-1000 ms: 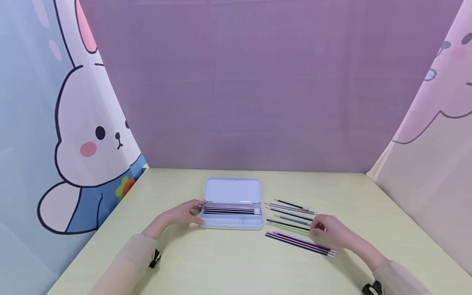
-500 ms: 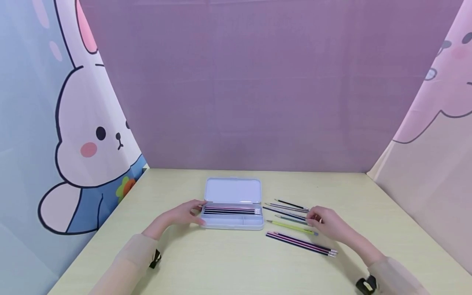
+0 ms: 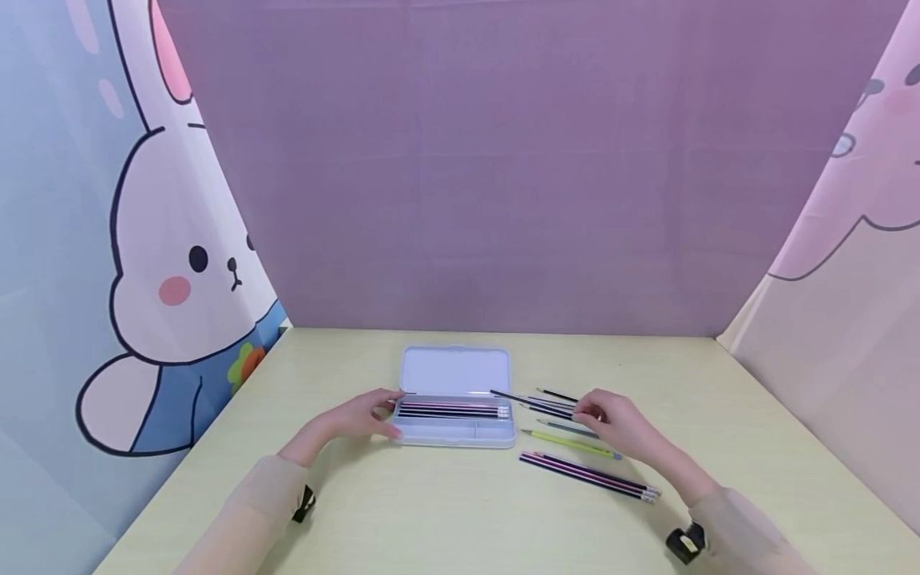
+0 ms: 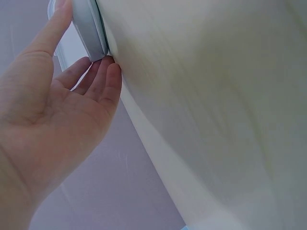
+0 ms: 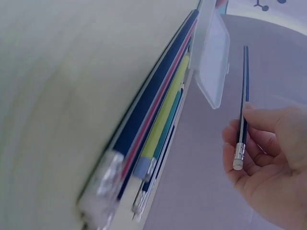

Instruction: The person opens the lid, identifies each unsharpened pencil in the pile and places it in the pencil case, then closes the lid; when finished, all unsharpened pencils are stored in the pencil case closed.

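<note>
A white pencil case (image 3: pixel 434 432) lies on the table with its lid (image 3: pixel 455 370) folded back. Several striped pencils (image 3: pixel 449 410) fill its rear compartment. My left hand (image 3: pixel 359 415) holds the case's left end, thumb at the front corner and fingers at the rear; the left wrist view shows fingertips against the case's end (image 4: pixel 91 33). Between thumb and fingers, my right hand (image 3: pixel 616 427) pinches a dark pencil (image 5: pixel 246 76) near its eraser end, raised off the table. Its tip points left, towards the case. Below that hand lie other loose pencils, partly hidden by it.
Right of the case lie a yellow-green pencil (image 3: pixel 571 443), a teal pencil (image 3: pixel 568 429) and several dark ones. Nearer the front is a bundle of dark and pink pencils (image 3: pixel 585 474). A purple cloth (image 3: pixel 460 176) hangs behind the table (image 3: pixel 446 519).
My right hand has let go of a dark pencil among the rear ones, moved left and back, and now holds a dark pencil raised towards the case. The left hand stays put.
</note>
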The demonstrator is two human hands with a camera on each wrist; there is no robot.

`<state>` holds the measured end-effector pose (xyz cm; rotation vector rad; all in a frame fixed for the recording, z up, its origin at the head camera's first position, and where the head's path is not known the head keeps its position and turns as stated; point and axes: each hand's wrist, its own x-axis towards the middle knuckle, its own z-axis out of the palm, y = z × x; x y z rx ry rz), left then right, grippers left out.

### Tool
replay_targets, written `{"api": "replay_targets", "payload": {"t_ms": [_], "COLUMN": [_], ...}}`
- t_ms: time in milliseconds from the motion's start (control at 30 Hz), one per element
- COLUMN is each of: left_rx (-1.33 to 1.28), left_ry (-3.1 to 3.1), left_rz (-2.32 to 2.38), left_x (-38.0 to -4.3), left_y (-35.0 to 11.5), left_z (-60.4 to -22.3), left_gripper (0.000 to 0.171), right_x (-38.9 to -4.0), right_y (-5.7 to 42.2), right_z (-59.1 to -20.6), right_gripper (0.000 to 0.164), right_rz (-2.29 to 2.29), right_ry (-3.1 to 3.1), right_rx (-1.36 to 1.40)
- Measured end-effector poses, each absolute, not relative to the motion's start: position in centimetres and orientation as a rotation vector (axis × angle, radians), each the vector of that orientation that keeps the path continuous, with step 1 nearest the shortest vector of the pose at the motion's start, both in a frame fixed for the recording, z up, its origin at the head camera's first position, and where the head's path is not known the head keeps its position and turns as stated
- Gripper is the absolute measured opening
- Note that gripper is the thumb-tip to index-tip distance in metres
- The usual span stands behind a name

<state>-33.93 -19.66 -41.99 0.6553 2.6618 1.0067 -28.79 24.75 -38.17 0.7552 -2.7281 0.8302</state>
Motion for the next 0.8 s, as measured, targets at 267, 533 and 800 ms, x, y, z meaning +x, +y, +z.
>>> {"api": "replay_targets", "payload": {"t_ms": [267, 533, 800], "left_rx": [0.662, 0.649, 0.665], "left_ry": [2.662, 2.657, 2.654], "left_rz": [1.007, 1.001, 1.021], "left_x": [-33.8, -33.8, -33.8], "left_y": [-19.6, -19.6, -19.6], "left_z": [-41.8, -41.9, -41.9], "left_gripper": [0.08, 0.081, 0.08], "right_x": [-29.9, -30.6, -31.5], "right_y": [23.2, 21.0, 19.0], "right_z": [-38.0, -37.5, -37.5], "right_gripper": [0.006, 0.005, 0.003], "right_rz": [0.873, 0.896, 0.907], "right_ry": [-2.691, -2.688, -2.652], "right_rx": [0.785, 0.802, 0.84]}}
